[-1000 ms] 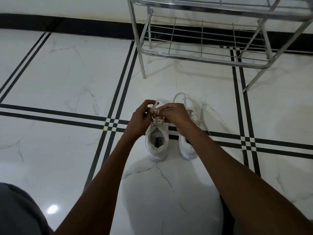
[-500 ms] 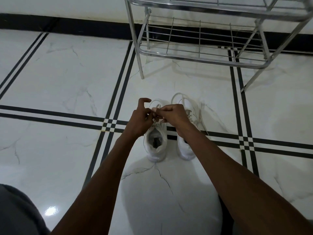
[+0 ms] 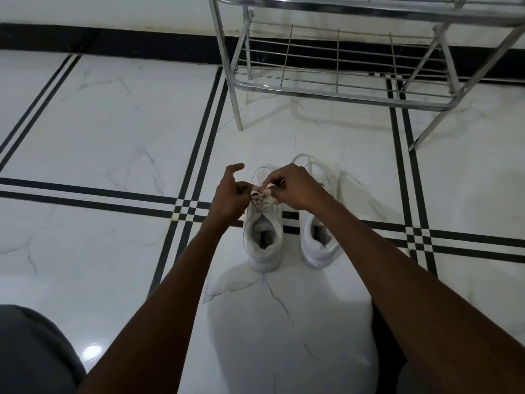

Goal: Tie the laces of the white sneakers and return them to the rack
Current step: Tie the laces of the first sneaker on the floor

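Two white sneakers stand side by side on the floor, heels toward me: the left sneaker (image 3: 264, 240) and the right sneaker (image 3: 318, 245). Over the left sneaker's tongue, my left hand (image 3: 230, 197) and my right hand (image 3: 295, 186) pinch its white laces (image 3: 260, 193) between fingertips. My left index finger sticks up free. The right sneaker's laces (image 3: 338, 177) lie loose on the tile beyond my right hand. My hands hide both toes.
A chrome wire shoe rack (image 3: 338, 89) stands just beyond the sneakers, against the wall, its lower shelf bare. The floor is white marble tile (image 3: 113, 132) with black stripe lines. My grey-clad knee (image 3: 31, 354) fills the bottom left corner.
My hands have shifted slightly over the left sneaker, fingers reworking the lace; my left index finger has lifted. The sneakers have not moved.
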The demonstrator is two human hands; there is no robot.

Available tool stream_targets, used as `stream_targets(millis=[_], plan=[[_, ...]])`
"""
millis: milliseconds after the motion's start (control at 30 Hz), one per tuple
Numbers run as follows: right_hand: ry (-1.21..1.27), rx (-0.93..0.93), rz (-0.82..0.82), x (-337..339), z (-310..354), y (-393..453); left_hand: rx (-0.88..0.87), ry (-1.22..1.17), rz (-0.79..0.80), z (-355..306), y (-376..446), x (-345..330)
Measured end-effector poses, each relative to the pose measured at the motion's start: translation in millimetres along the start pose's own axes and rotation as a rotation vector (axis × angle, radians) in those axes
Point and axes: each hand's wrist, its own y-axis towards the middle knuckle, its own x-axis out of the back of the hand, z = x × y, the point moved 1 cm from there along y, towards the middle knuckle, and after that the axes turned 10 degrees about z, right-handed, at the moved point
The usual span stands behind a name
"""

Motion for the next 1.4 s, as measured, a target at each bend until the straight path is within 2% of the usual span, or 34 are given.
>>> stream_targets(millis=[100,267,400,500,700,800,900,967,1400], plan=[[-0.184,0.039,-0.033,-5.5,3.4,2.5,-0.039,0.054,-0.01,-1.5,-0.6,0.2],[-0.241,-0.004,-0.259,-21.1,-0.3,0.7,-0.074,-0.004,-0.021,-2.5,-6.1,-0.5],[0.056,-0.051,-0.376,-21.0,-3.4,0.7,-0.076,-0.014,0.05,-4.6,-3.2,-3.8],[0.19,-0.064,-0.352,-18.9,-1.8,0.7,-0.076,0.076,0.074,-7.1,-1.4,-8.5],[0.251,-0.134,-0.328,-11.8,-6.3,-8.8,-0.175,0.395,-0.089,-9.6,-0.6,-3.1],[0.19,-0.241,-0.343,-1.8,-18.0,-11.9,-0.216,0.534,-0.165,-8.8,-6.9,4.5],[0.074,-0.448,-0.389,16.3,-46.2,-22.5,-0.122,0.624,-0.206,6.1,-18.7,24.1],[0.001,-0.52,-0.381,21.5,-58.3,-33.2,-0.059,0.635,-0.184,20.6,-28.2,31.8],[-0.286,-0.418,-0.444,4.3,-47.7,-35.7,-0.053,0.635,-0.281,32.8,-47.8,21.7]])
